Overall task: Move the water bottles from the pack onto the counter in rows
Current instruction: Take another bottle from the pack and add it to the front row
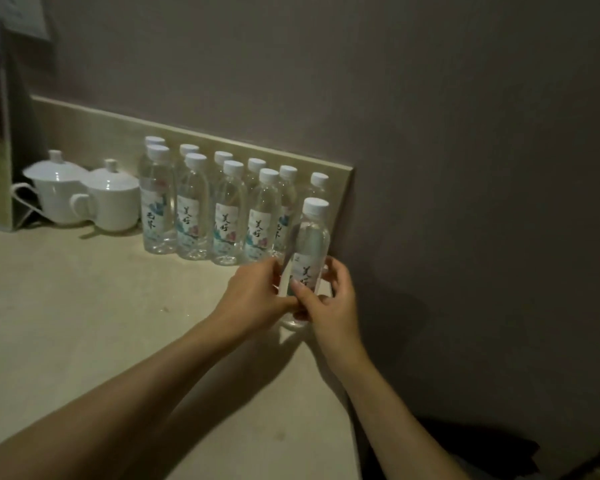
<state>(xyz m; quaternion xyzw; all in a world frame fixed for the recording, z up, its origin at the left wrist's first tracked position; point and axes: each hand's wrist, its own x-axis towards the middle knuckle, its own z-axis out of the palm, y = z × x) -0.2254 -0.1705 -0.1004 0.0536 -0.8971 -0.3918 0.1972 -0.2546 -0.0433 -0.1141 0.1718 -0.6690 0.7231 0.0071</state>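
Both hands on one bottle (308, 251) right now, I can see it standing upright, long axis vertical, white cap up, printed label facing me. My left hand (257, 299) curls round its lower left side, my right hand (326, 299) wraps the lower right with the thumb pressed across the label, so the two hands clamp it between them. Its base sits on the tabletop (84, 306) close to the right edge, where the surface drops off just beside my right wrist. Behind it, the rows of bottles (222, 202) stand upright along the low backsplash (118, 133), caps up, two deep, the held bottle at the right end of the front row. Left of the rows, two white lidded cups (84, 195) sit side by side. Wide bare tabletop lies to the left and toward me.
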